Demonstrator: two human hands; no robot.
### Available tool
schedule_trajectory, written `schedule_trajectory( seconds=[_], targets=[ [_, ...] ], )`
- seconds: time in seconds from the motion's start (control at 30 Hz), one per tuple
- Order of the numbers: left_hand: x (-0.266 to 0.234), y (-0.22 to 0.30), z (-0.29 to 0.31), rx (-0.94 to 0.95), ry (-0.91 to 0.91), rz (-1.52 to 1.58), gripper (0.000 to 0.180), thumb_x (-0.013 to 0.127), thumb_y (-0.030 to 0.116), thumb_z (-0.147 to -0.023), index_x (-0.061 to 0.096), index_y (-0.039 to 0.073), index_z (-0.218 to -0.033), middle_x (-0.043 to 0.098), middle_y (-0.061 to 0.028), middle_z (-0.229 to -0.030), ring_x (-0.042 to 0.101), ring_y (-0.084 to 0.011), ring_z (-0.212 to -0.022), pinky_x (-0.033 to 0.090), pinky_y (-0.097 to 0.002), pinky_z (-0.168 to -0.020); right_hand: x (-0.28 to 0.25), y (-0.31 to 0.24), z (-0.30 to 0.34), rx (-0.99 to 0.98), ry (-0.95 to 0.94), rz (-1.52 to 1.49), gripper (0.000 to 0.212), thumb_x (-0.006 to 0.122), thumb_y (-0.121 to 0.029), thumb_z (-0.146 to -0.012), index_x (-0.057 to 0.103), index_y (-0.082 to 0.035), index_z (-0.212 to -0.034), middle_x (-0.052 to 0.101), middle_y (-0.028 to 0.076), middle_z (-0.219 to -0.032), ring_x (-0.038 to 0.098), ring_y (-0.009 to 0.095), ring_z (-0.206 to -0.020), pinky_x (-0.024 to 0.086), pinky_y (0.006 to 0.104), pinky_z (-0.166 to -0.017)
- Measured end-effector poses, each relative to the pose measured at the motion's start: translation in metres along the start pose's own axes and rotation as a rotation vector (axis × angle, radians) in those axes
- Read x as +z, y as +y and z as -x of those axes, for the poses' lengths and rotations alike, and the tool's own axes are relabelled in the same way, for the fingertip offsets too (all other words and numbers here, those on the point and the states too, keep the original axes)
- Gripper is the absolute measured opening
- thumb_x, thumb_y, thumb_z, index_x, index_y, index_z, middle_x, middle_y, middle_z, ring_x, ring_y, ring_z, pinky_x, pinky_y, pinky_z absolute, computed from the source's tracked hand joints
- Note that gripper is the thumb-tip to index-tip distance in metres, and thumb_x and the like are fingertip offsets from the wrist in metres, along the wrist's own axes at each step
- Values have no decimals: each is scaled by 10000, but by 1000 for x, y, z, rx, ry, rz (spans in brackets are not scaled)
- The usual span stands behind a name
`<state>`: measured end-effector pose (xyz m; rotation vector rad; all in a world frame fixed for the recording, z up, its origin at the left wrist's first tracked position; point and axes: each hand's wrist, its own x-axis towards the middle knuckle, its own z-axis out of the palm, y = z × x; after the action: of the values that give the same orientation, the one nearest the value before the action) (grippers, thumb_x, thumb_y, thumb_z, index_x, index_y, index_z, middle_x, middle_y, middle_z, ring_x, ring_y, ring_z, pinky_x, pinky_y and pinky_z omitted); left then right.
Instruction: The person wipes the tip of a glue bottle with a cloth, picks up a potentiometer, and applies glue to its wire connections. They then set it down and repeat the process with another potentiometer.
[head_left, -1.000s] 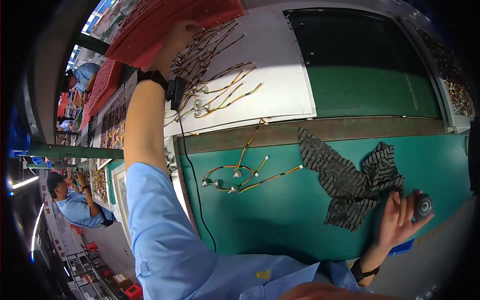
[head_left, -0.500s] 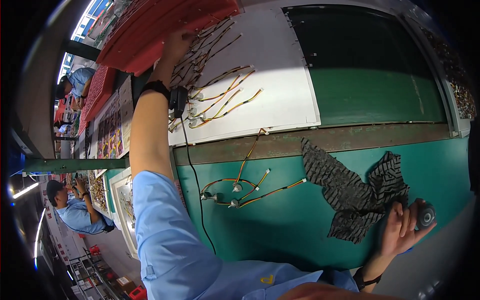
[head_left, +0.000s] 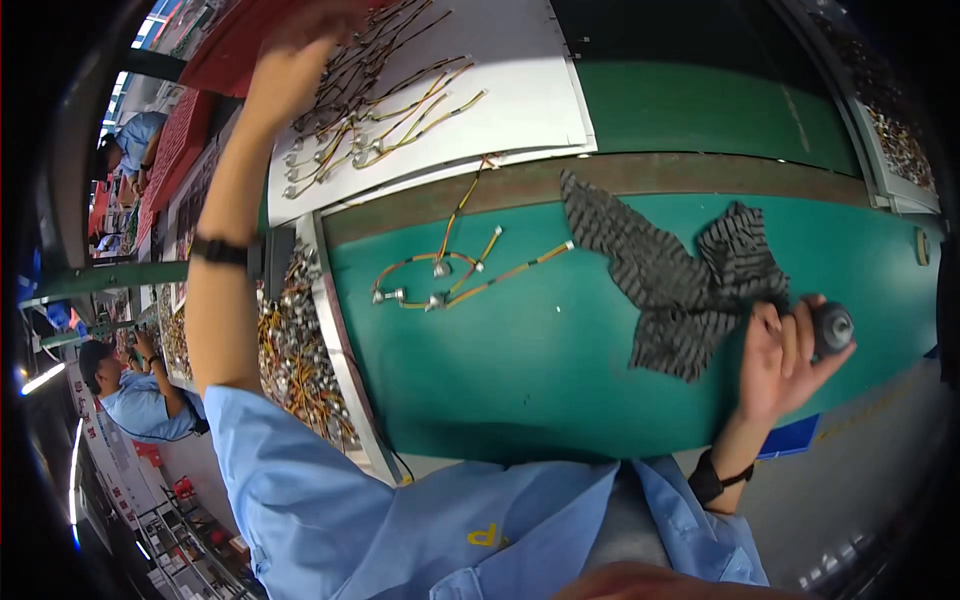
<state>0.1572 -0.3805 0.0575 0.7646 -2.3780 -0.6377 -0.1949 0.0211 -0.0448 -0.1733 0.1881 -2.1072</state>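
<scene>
My left hand (head_left: 290, 70) reaches to the far left, beside a red tray (head_left: 225, 50) and the ends of several wired parts (head_left: 360, 145) on a white sheet (head_left: 510, 110). Motion blurs its fingers, so whether they hold anything is hidden. These parts are small silver cylinders with thin red, yellow and black leads ending in white plugs. My right hand (head_left: 775, 365), at the right, has its fingers curled round a dark bottle-like thing (head_left: 832, 330) with a grey round end. Close by, a crumpled black-and-grey striped cloth (head_left: 670, 265) lies on the green table (head_left: 540, 390).
Several more wired parts (head_left: 437, 300) lie on the green table. A metal-edged bin (head_left: 300, 350) full of similar parts stands at the left. Beyond a brown rail (head_left: 700, 175) is a dark green surface (head_left: 700, 110). Two people in blue work further left.
The whole view has shifted, so the table and parts appear higher. My left forearm has swung left, uncovering the bin of parts. My right hand still grips the bottle-like thing.
</scene>
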Motion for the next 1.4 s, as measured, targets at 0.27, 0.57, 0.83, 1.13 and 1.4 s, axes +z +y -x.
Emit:
schedule_trajectory(
  seconds=[0.27, 0.57, 0.83, 1.13, 1.4],
  targets=[
    [76, 304, 157, 240, -382, 99, 224, 566, -31, -718, 619, 38, -925, 660, -171, -1032, 625, -230, -787, 519, -330, -664, 3, 2, 38, 87, -53, -88, 602, 520, -526, -924, 545, 49, -1101, 403, 5, -634, 328, 94, -434, 321, 323, -819],
    [75, 375, 259, -16, -259, 120, 256, 557, -32, -725, 627, 5, -969, 670, -150, -1050, 629, -205, -793, 491, -315, -686, -3, 0, 114, 86, -167, 80, 677, 500, -610, -902, 572, 18, -1142, 429, 4, -657, 346, 97, -478, 341, 366, -842],
    [54, 375, 281, -241, -196, 105, 290, 550, -32, -731, 634, -24, -1008, 679, -131, -1065, 633, -183, -798, 467, -301, -706, -7, 10, 130, 102, -102, 106, 629, 530, -581, -900, 569, 18, -1090, 411, -8, -641, 323, 90, -478, 327, 334, -820],
    [133, 188, 286, -272, 33, -484, 138, 596, 83, -856, 633, 36, -980, 641, -131, -923, 614, -327, -857, 489, -424, -733, -5, 36, 113, 193, -55, 87, 647, 500, -596, -910, 552, 17, -1107, 419, -2, -643, 325, 89, -465, 319, 331, -839],
    [153, 147, 251, -552, 91, -497, 174, 619, 159, -849, 666, 35, -962, 646, -133, -930, 623, -322, -879, 493, -426, -745, -4, 50, 101, 257, -61, 68, 666, 462, -618, -919, 539, 11, -1126, 431, -2, -654, 329, 86, -458, 319, 334, -861]
  ],
)
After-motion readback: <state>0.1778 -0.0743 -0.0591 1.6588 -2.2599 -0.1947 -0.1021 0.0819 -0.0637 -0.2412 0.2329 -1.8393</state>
